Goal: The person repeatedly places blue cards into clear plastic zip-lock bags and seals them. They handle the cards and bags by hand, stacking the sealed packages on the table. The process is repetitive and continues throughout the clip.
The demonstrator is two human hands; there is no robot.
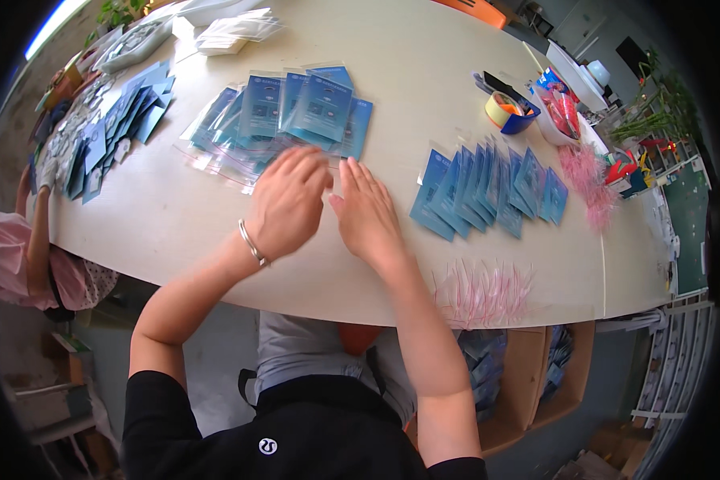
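Observation:
My left hand [290, 200], with a silver bangle at the wrist, hovers by the near edge of a pile of blue cards in clear zip bags [318, 108]. Its fingers are curled and slightly blurred, and whatever they pinch is hidden. Beside it, my right hand [366, 206] rests with fingers stretched out and close together, palm down at the pile's lower right corner. A red-lined bag edge [340, 166] shows between the two hands. To the right stands a fanned row of bagged blue cards [476, 188].
Clear red-lined bags [488, 294] lie at the near right edge. Loose blue cards [128, 120] sit left, near another person's hand [46, 172]. White sheets [236, 32] lie at the back. Tape [504, 110] and pink shredded filler [588, 180] are right. Cartons [520, 376] stand below the table.

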